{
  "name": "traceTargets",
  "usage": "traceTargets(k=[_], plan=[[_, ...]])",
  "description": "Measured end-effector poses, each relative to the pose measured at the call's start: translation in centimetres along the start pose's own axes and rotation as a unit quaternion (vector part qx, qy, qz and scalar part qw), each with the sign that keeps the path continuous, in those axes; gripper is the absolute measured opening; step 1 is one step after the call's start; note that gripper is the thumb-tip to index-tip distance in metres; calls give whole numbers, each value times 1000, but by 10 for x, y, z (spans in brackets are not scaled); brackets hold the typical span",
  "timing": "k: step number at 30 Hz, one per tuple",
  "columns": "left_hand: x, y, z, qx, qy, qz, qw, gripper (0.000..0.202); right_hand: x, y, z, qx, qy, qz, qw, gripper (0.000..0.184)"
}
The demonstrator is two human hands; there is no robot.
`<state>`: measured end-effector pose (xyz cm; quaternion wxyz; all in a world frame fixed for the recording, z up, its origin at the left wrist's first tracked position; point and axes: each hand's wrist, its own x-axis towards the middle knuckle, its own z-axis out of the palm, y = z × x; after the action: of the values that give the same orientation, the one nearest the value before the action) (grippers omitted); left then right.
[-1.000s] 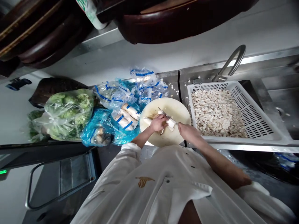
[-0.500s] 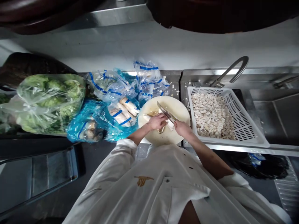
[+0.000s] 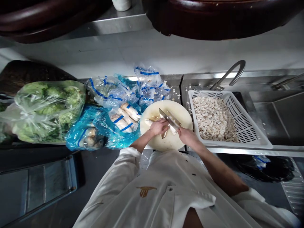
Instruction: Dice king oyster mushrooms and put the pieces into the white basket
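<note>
On the round cutting board (image 3: 166, 145), my left hand (image 3: 158, 126) curls its fingers down on a king oyster mushroom (image 3: 173, 129), right up against the blade. My right hand (image 3: 187, 136) is wrapped round the handle of a kitchen knife (image 3: 167, 118), whose blade points away and to the left. Part of the mushroom is hidden under my fingers and the knife. A cut length of mushroom (image 3: 175, 117) lies beyond the blade. Another pale piece (image 3: 148, 123) rests left of my left hand.
Right of the board stands a white perforated basket (image 3: 255, 133) with chopped mushroom (image 3: 211, 118), before a faucet (image 3: 237, 71). To the left lie bagged king oyster mushrooms (image 3: 125, 117), a blue bag (image 3: 83, 129) and a clear bag of leafy greens (image 3: 51, 110). Dark round vessels (image 3: 213, 19) sit on the shelf above.
The view has tipped up a little, showing more of the shelf. A length of mushroom now shows beyond the blade. Both hands keep nearly the same place on the board.
</note>
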<state>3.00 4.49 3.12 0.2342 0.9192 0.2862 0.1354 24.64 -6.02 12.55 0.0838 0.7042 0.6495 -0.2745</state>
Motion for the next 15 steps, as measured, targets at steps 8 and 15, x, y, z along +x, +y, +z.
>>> traceTargets(k=[8,15], plan=[[-11,3,-28,14,-47,25,998,33,13,-9,-13,18,31,-6,999,46],[-101,10,-12,-75,252,-316,912,35,-24,2,11,13,-1,-29,999,44]])
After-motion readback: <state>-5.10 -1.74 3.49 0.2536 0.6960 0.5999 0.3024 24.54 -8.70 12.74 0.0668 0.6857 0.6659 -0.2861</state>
